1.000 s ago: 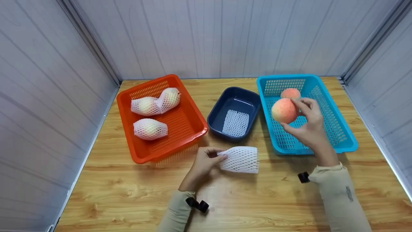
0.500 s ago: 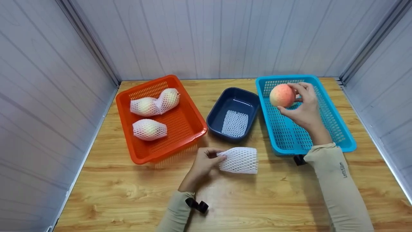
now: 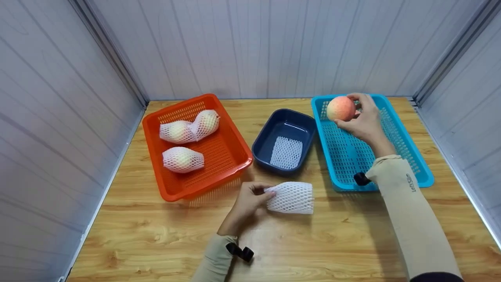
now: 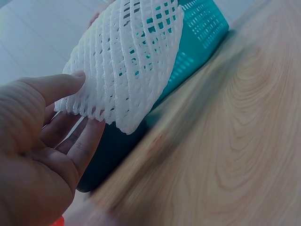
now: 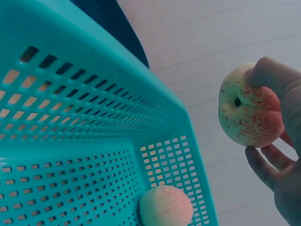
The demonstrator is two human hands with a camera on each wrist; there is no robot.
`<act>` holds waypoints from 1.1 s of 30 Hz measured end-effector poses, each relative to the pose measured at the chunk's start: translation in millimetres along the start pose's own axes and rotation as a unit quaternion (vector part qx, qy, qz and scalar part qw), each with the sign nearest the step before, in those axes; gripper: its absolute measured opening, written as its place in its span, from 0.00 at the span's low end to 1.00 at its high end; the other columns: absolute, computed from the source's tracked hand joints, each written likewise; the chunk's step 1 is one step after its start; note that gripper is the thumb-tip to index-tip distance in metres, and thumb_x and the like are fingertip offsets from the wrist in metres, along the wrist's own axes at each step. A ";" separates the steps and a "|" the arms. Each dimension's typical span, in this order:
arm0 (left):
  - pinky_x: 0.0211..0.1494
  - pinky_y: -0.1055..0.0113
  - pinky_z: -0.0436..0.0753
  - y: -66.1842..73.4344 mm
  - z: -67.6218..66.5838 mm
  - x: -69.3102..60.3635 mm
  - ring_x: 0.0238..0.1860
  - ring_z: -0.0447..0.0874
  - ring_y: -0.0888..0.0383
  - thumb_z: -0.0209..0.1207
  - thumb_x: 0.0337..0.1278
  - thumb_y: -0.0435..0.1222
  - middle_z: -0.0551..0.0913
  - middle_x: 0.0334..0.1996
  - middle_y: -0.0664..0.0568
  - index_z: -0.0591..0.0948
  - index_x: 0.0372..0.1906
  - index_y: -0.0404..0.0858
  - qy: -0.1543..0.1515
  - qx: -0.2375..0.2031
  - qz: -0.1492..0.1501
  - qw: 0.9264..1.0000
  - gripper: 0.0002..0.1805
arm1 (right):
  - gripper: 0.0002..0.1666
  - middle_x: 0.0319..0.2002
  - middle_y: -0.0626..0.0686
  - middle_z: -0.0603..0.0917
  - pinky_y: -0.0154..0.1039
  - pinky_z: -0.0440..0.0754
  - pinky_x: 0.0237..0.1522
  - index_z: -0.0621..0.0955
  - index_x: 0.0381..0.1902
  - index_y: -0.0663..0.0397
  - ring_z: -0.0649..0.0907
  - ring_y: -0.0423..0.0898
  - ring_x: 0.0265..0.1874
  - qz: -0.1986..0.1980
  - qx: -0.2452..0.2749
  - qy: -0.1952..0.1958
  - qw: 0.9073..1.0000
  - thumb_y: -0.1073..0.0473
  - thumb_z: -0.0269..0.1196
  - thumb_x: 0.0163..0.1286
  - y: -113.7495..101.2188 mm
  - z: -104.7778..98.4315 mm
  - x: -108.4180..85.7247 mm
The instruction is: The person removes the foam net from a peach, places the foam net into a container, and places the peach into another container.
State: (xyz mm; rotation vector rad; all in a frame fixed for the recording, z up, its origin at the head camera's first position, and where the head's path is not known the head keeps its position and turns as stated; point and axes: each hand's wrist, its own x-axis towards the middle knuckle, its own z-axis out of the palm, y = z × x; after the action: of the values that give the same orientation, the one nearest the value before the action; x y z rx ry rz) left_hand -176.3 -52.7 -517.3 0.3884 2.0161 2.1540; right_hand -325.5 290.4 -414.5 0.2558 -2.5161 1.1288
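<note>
My left hand point(image 3: 249, 199) pinches one end of a white foam net sleeve point(image 3: 291, 197) between thumb and fingers, over the table's middle. In the left wrist view the foam net sleeve point(image 4: 127, 61) bulges partly open past the thumb. Above the far end of the blue basket point(image 3: 332, 164), my right hand point(image 3: 364, 119) grips a peach point(image 3: 341, 108) from its right side. A dark hole shows in that peach point(image 5: 249, 106) in the right wrist view. Another peach point(image 5: 167, 207) lies in the basket's corner there; the head view hides it behind the hand and held peach.
At the left stands an orange basket point(image 3: 219, 164) with 3 peaches in foam nets point(image 3: 183, 159). Between the baskets is a navy tray point(image 3: 270, 121) with a flat foam net point(image 3: 287, 152) inside. Pale panel walls point(image 3: 250, 47) enclose the back and sides of the wooden table point(image 3: 156, 239).
My right hand has lifted the peach and carried it away from me, toward the back of the blue basket. My left hand and its foam net sleeve have stayed nearly still.
</note>
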 end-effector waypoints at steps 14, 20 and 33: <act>0.39 0.69 0.79 -4.0 -0.4 -1.6 0.34 0.80 0.60 0.65 0.52 0.24 0.86 0.35 0.42 0.84 0.42 0.23 0.003 0.009 -0.010 1.000 0.11 | 0.43 0.58 0.62 0.66 0.57 0.73 0.54 0.69 0.64 0.60 0.70 0.58 0.53 0.051 -0.018 -0.039 0.998 0.60 0.75 0.52 42.1 23.8 16.7; 0.40 0.70 0.78 -2.7 -0.9 -1.0 0.36 0.79 0.59 0.66 0.52 0.24 0.86 0.36 0.43 0.85 0.42 0.26 0.001 0.022 -0.015 1.000 0.11 | 0.41 0.58 0.64 0.67 0.59 0.72 0.55 0.69 0.62 0.62 0.70 0.60 0.55 0.047 -0.041 -0.056 0.997 0.62 0.75 0.51 53.1 32.9 22.6; 0.37 0.72 0.76 -1.8 -0.6 -0.8 0.34 0.78 0.59 0.65 0.52 0.23 0.85 0.34 0.41 0.84 0.42 0.25 0.001 0.039 0.005 0.999 0.10 | 0.43 0.58 0.66 0.67 0.63 0.59 0.60 0.68 0.63 0.64 0.68 0.62 0.56 0.056 -0.114 -0.093 0.988 0.59 0.73 0.51 70.0 49.1 28.5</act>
State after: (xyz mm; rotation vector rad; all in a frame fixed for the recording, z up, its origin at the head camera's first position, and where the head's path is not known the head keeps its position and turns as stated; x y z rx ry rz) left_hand -175.8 -53.4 -519.2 0.4076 2.1077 2.0862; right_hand -386.0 299.6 -480.7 0.1667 -2.8274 0.8813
